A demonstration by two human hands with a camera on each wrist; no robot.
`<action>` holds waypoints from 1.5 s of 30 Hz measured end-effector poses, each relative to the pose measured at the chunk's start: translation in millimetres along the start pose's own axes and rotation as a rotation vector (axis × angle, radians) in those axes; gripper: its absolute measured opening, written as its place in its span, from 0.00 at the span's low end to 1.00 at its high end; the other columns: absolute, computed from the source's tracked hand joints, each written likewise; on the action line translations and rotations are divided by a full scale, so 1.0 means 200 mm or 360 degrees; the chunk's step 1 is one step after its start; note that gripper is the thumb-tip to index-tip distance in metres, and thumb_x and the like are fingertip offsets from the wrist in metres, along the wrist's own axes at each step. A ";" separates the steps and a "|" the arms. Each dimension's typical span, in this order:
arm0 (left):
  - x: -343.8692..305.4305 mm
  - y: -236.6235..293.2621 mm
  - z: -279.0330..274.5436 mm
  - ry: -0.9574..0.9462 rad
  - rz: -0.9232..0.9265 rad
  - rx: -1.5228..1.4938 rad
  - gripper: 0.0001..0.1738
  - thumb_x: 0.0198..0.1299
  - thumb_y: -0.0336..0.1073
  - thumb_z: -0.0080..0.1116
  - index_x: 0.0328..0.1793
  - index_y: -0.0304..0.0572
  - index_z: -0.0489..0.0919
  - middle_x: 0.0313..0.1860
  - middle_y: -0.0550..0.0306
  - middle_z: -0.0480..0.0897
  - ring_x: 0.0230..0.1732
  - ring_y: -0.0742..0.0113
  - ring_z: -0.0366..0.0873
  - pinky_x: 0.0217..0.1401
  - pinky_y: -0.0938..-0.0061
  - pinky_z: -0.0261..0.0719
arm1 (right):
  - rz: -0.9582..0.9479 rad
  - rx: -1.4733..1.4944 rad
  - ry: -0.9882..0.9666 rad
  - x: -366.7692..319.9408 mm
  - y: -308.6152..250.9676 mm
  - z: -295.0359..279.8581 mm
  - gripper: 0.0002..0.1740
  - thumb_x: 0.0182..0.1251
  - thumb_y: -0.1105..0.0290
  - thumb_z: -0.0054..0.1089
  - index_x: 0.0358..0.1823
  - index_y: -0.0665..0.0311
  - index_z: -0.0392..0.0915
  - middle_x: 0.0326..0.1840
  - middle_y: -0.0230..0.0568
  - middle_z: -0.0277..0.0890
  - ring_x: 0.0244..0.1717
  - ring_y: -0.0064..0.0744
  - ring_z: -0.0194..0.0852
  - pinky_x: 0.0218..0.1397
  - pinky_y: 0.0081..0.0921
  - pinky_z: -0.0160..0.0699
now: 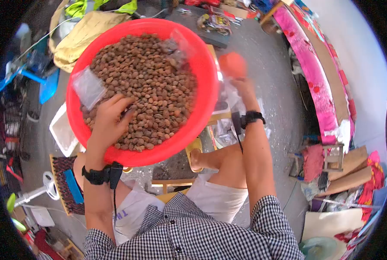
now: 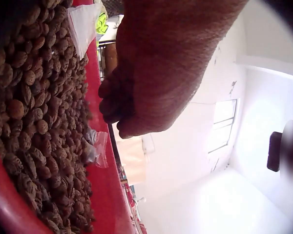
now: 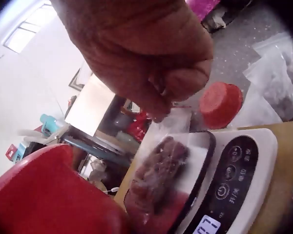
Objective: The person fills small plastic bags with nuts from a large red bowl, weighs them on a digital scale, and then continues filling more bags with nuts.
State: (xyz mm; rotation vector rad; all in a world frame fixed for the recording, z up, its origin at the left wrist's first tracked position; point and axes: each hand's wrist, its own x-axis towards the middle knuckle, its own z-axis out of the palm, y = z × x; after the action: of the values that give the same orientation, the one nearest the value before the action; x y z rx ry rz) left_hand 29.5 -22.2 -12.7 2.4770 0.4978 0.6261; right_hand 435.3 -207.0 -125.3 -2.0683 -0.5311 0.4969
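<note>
A big red tub (image 1: 207, 86) holds a heap of brown, wrinkled peach pits (image 1: 152, 86). Over its near left part is my left hand (image 1: 109, 123), fingers curled, with something dark like a pit between thumb and fingertips. My right hand (image 3: 141, 53) pinches the top of a clear plastic bag (image 3: 161, 163) with pits inside. This bag sits on a white digital scale (image 3: 256, 161) with a lit display, partly hidden. Just behind the scale is a small red cup (image 3: 220, 105), blurred beyond the right hand in the head view.
An empty-looking clear bag (image 1: 89, 88) lies on the pits at the tub's left, another small bag (image 1: 176, 47) at its far right. More clear bags (image 3: 276, 83) lie beside the scale. A white box (image 1: 63, 132) stands left of the tub, a wooden stool (image 1: 332, 158) at right.
</note>
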 end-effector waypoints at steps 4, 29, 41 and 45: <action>0.01 0.00 -0.01 0.0009 0.0032 -0.0071 0.14 0.50 0.26 0.63 0.44 0.33 0.79 0.39 0.45 0.78 0.40 0.46 0.78 0.41 0.61 0.75 | -0.0563 -0.0471 0.0180 -0.06 -0.28 -0.04 0.11 0.53 0.67 0.64 0.31 0.69 0.84 0.23 0.42 0.81 0.24 0.30 0.78 0.32 0.29 0.75; -0.09 -0.07 0.00 -0.0125 -0.0198 -0.0218 0.17 0.44 0.24 0.61 0.45 0.35 0.78 0.46 0.42 0.76 0.50 0.43 0.75 0.53 0.57 0.74 | -0.1407 -0.0448 -0.1083 -0.86 -1.02 0.68 0.07 0.51 0.74 0.61 0.32 0.70 0.78 0.31 0.54 0.74 0.35 0.58 0.75 0.40 0.43 0.74; -0.08 -0.07 0.04 0.0071 0.0047 -0.0246 0.13 0.44 0.23 0.61 0.39 0.32 0.76 0.38 0.44 0.76 0.43 0.42 0.77 0.45 0.56 0.76 | -0.1143 -0.0239 -0.0969 -0.87 -1.17 0.60 0.09 0.58 0.79 0.55 0.40 0.71 0.77 0.35 0.54 0.78 0.39 0.49 0.80 0.43 0.35 0.76; -0.08 -0.07 0.05 0.0123 0.0071 -0.0256 0.11 0.44 0.23 0.60 0.36 0.32 0.75 0.36 0.43 0.76 0.41 0.42 0.76 0.44 0.55 0.76 | -0.1185 -0.0291 -0.1028 -0.88 -1.15 0.61 0.10 0.56 0.79 0.56 0.40 0.72 0.77 0.37 0.55 0.78 0.41 0.50 0.80 0.44 0.35 0.76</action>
State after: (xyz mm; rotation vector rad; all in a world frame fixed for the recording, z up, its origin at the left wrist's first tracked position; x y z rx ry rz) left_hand 18.5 -21.5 -33.5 2.3250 0.4058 0.7517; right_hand 184.5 -106.8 34.8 -1.6631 -1.6914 0.6649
